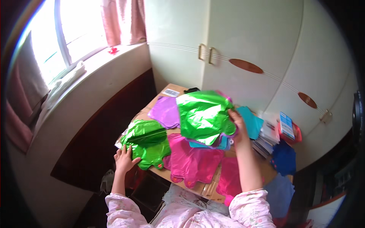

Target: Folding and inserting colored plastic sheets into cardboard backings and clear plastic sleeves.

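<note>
My right hand grips the right edge of a shiny green foil piece with a lobed outline, held above the table. Pink and purple edges peek out behind it. Underneath, part of a blue piece shows. At the table's left edge, my left hand rests with fingers spread against another green foil piece, lying flat and creased. Pink foil pieces lie between the hands, with more pink below my right forearm. A purple piece lies farther back.
A wooden-topped table carries the foil. At its right are a teal piece, stacked papers, a red container and dark blue foil. White cupboards stand behind; a window sill runs along the left.
</note>
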Motion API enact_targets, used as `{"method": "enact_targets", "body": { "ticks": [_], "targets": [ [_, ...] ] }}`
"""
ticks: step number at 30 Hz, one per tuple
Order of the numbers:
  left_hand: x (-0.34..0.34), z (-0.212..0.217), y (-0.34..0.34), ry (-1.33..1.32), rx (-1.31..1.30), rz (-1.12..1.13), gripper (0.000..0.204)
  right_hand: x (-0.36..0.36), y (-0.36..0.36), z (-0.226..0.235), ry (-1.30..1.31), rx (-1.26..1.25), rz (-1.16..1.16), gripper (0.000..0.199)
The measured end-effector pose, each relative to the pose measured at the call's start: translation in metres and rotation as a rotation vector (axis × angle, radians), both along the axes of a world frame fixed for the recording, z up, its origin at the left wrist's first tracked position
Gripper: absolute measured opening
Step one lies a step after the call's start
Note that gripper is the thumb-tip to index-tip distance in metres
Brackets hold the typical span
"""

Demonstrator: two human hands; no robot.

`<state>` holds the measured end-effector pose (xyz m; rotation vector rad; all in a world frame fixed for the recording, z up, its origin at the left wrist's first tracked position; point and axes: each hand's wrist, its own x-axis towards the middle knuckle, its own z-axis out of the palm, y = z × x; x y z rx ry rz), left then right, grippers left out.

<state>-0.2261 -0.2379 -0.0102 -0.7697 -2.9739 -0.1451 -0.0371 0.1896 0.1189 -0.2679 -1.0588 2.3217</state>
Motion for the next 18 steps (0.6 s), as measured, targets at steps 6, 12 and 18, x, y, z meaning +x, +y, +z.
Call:
{"method": "enact_targets", "body": {
  "ticks": [6,12,18],
  "targets": [
    [0.006,0.007,0.016,0.066,-0.012,0.057,0.079,0.154,0.039,0.067,-0.035,0.650,-0.615,0.010],
    [0.109,0.022,0.103,-0.242,0.799,-0.402,0.074,0.244,-0.059,0.085,-0.407,2.121,-0.650,0.014],
    [0.250,0.016,0.197,-1.685,1.090,-0.776,0.083,0.256,-0.132,-0.026,-0.762,2.097,-0.327,0.011]
  ]
}}
